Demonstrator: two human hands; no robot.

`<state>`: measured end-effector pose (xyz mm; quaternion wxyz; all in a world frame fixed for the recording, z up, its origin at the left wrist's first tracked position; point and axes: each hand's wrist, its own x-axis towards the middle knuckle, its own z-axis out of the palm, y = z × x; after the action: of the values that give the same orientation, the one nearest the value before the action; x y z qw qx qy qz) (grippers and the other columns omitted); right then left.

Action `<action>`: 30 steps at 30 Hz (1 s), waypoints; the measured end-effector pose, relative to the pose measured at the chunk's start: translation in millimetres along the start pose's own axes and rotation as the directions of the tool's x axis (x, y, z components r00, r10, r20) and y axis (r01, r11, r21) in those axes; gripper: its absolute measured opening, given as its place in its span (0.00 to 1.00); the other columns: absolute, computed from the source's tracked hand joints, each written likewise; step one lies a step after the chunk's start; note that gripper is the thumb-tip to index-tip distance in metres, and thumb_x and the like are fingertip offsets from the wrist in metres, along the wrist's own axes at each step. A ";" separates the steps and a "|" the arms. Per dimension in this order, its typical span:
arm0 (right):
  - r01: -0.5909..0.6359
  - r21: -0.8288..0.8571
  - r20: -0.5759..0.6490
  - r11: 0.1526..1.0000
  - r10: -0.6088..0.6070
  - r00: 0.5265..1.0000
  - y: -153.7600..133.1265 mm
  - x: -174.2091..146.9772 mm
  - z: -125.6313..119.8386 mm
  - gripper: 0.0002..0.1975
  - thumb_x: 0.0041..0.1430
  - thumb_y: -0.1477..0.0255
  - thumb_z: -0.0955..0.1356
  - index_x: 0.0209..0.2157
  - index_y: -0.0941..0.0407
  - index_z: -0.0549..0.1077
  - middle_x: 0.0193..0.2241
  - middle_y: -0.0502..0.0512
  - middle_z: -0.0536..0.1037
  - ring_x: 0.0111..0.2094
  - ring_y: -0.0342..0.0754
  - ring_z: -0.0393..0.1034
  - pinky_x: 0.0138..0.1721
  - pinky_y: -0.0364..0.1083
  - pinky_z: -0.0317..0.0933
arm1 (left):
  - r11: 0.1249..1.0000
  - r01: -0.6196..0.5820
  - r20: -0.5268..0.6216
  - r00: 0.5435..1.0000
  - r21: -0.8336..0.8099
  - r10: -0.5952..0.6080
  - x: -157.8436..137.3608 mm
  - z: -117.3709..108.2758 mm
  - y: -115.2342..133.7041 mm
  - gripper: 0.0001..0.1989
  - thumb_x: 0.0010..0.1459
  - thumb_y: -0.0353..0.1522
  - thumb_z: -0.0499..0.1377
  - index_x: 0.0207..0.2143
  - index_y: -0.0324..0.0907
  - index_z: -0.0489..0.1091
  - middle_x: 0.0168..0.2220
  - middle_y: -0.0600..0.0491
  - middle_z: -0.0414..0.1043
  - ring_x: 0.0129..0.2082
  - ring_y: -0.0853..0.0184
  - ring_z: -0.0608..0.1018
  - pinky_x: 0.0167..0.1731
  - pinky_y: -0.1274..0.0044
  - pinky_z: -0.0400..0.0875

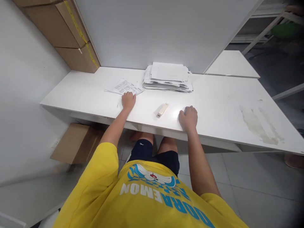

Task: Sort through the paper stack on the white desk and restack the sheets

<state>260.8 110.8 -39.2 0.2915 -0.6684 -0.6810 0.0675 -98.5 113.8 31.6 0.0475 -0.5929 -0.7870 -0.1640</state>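
Note:
On the white desk, my left hand [129, 100] rests with its fingers curled, at the near edge of some loose printed papers [124, 86]. It overlaps their lower corner; whether it grips them is hidden. Farther right, my right hand [189, 117] lies closed on the desktop. A small dark patch shows by its thumb, but what is inside the fist I cannot make out. Between both hands lies a small cream stapler [162, 110], tilted diagonally and apart from either hand. Behind it sits a thick stack of papers [167, 76].
The white desk [213, 104] has a greyish stain [260, 125] on its right part. A pale panel [152, 34] rises behind. Cardboard boxes [66, 57] stand at the back left, and another carton [71, 142] sits under the desk's left end.

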 end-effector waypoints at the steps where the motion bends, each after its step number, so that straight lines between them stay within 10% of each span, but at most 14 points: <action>1: 0.001 0.001 -0.002 1.000 -0.001 1.000 0.1 -0.2 0.0 0.24 0.61 0.65 0.59 0.51 0.64 0.71 0.58 0.73 0.67 0.61 0.63 0.56 0.62 0.62 0.50 | 1.000 -0.001 -0.002 1.000 -0.001 0.001 -0.1 0.3 0.1 0.16 0.70 0.39 0.47 0.44 0.41 0.72 0.47 0.41 0.73 0.52 0.51 0.71 0.50 0.64 0.63; 30: -0.005 0.014 -0.005 1.000 0.005 1.000 2.3 0.8 -0.9 0.25 0.60 0.65 0.59 0.53 0.64 0.70 0.61 0.74 0.65 0.63 0.65 0.55 0.62 0.65 0.50 | 0.997 -0.074 0.074 0.994 -0.029 0.076 -5.2 1.5 7.5 0.15 0.67 0.37 0.50 0.52 0.42 0.67 0.54 0.40 0.68 0.56 0.49 0.67 0.54 0.62 0.62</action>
<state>263.3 111.5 -39.4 0.2975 -0.6683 -0.6781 0.0713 -89.7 111.3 30.3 0.0162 -0.6283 -0.7632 -0.1500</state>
